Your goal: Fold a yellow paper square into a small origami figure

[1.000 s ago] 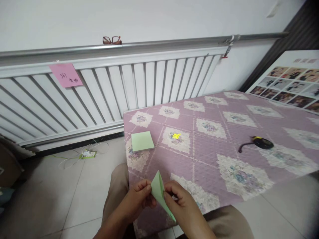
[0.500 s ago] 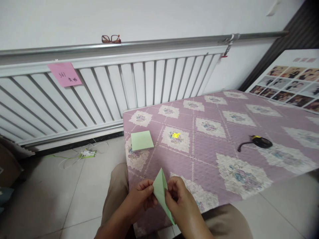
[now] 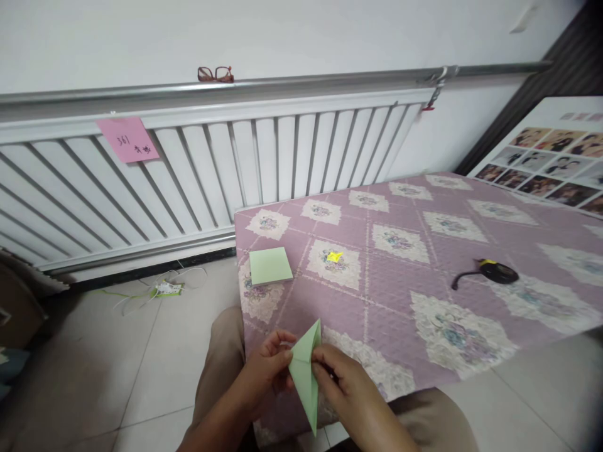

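Observation:
A folded piece of light green paper [image 3: 306, 370], creased into a triangle-like shape, is held over the table's front edge. My left hand [image 3: 269, 367] pinches its left corner between thumb and fingers. On the other side, my right hand [image 3: 346, 383] grips the paper's right edge, with the thumb against it. Beyond my hands lies a pad of light green square paper [image 3: 270, 266]. A small yellow folded paper piece [image 3: 335, 257] rests to the right of the pad.
A flowered purple cloth [image 3: 400, 301] covers the table. At the right lies a black and yellow tape measure [image 3: 498, 272] with a strap. Glasses [image 3: 215, 75] sit on a pipe above the white radiator [image 3: 264, 150]. A power strip [image 3: 168, 289] with cables is on the floor.
The green paper has turned in my hands: its upper tip has swung right and its lower tip left. Both hands still hold it. The view has shifted slightly.

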`<state>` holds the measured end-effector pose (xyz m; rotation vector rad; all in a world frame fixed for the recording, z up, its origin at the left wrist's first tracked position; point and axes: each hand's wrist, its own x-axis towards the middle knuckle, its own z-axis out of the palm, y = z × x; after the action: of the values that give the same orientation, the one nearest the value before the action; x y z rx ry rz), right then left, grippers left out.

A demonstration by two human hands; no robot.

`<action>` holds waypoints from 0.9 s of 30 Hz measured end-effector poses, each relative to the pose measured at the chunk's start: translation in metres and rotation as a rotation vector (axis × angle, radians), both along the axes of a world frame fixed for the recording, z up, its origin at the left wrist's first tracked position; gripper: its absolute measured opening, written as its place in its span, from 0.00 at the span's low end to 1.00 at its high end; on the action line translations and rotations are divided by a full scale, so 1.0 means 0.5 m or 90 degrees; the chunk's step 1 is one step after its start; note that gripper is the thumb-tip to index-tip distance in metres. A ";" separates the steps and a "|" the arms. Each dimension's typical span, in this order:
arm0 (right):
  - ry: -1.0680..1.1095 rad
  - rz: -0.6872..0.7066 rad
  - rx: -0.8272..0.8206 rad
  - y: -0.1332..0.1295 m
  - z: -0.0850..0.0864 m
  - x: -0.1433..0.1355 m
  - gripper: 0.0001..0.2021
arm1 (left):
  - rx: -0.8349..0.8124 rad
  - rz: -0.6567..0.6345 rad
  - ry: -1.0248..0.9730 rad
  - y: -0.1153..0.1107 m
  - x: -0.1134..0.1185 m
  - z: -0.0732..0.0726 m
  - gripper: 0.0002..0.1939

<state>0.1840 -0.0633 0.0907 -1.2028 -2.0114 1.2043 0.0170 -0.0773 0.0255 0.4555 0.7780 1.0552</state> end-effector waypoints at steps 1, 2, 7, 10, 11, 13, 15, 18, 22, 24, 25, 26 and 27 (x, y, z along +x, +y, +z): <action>0.003 0.021 -0.010 0.001 0.005 0.004 0.11 | -0.010 0.000 -0.006 0.000 -0.001 0.003 0.15; 0.010 0.041 -0.019 0.001 0.010 0.008 0.11 | -0.022 -0.001 -0.014 -0.001 -0.001 0.006 0.15; 0.021 0.092 -0.044 0.003 0.018 0.015 0.13 | -0.061 -0.007 -0.058 -0.006 0.000 0.018 0.10; 0.016 0.105 -0.036 0.006 0.019 0.010 0.11 | -0.075 -0.023 -0.083 -0.009 0.004 0.015 0.10; 0.012 0.112 -0.027 0.006 0.019 0.008 0.10 | -0.078 -0.028 -0.090 -0.009 0.006 0.012 0.10; -0.007 0.119 -0.006 0.007 0.018 0.005 0.08 | -0.086 -0.035 -0.098 -0.011 0.010 0.006 0.09; -0.028 0.116 0.016 0.007 0.015 0.003 0.07 | -0.096 -0.039 -0.105 -0.012 0.014 0.003 0.09; -0.053 0.104 0.045 0.007 0.009 0.004 0.06 | -0.104 -0.041 -0.122 -0.014 0.021 0.005 0.07; -0.095 0.115 0.037 0.007 0.007 0.006 0.09 | -0.108 -0.028 -0.113 -0.015 0.026 0.009 0.08; -0.109 0.128 0.040 0.008 0.006 0.006 0.09 | -0.107 -0.025 -0.101 -0.016 0.026 0.007 0.08; -0.115 0.133 0.047 0.009 0.005 0.006 0.09 | -0.106 -0.027 -0.089 -0.016 0.026 0.005 0.09; -0.119 0.135 0.056 0.009 0.004 0.006 0.08 | -0.106 -0.030 -0.068 -0.016 0.026 0.004 0.09; -0.120 0.134 0.064 0.010 0.003 0.006 0.08 | -0.103 -0.038 -0.040 -0.015 0.025 0.002 0.10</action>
<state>0.1871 -0.0584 0.0922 -1.1129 -2.3576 1.1041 0.0297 -0.0850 0.0267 0.3049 0.7826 0.9394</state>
